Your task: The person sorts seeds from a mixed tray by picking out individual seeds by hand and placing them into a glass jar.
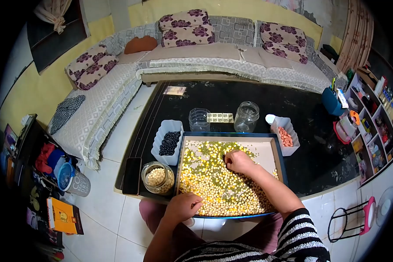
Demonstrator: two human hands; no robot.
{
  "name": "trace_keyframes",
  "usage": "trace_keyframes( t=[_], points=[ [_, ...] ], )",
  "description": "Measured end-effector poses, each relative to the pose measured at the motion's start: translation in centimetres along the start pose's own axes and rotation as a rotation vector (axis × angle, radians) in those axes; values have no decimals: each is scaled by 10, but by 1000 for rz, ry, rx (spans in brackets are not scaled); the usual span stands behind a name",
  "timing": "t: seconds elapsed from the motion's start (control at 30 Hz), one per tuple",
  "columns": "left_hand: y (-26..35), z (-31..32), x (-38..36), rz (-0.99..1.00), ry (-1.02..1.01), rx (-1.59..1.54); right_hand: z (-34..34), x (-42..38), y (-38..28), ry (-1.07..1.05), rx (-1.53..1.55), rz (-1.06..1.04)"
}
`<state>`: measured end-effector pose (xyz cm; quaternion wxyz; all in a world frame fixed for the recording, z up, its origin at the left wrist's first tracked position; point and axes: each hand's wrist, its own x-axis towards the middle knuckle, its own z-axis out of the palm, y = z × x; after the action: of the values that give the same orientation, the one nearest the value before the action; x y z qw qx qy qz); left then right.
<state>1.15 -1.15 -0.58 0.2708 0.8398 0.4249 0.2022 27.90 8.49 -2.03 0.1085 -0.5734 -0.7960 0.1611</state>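
Note:
A shallow box lid-like tray (pixel 276 150) with a dark blue rim holds mixed soybeans, yellow corn kernels and small green mung beans (pixel 214 150). My right hand (pixel 239 161) reaches into its middle, fingertips pinched together down at the grains; anything between them is hidden. At the tray's front left corner is my left hand (pixel 184 207), its fingers curled together over the beans. Whether it holds anything cannot be seen. Just beyond that hand stands an open glass jar (pixel 167 188) partly filled with soybeans.
A plastic tub (pixel 157 146) of black beans stands left of the tray, a tub (pixel 292 148) of reddish peanuts right. Behind are a clear plastic container (pixel 199 119), a pill-style grid box (pixel 220 117) and a glass jar (pixel 246 118). A phone (pixel 132 176) lies at left on the black table (pixel 222 94).

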Motion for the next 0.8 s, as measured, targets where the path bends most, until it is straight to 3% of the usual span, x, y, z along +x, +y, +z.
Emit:
trace_keyframes(
  t=[0.13,0.23,0.47,0.73,0.8],
  points=[
    [0,1,-1,-3,12,-15,-3,-9,-3,60,85,-33],
    [-1,1,-1,9,17,-14,-1,-11,-5,-61,22,-45],
    [3,-3,-1,-7,15,-71,3,-8,-9,-94,-75,-74],
    [-2,1,-1,35,38,-69,-10,-4,-19,108,-79,-160],
    [-3,1,-1,35,44,-75,-29,3,-49,108,152,-92]
  ],
)
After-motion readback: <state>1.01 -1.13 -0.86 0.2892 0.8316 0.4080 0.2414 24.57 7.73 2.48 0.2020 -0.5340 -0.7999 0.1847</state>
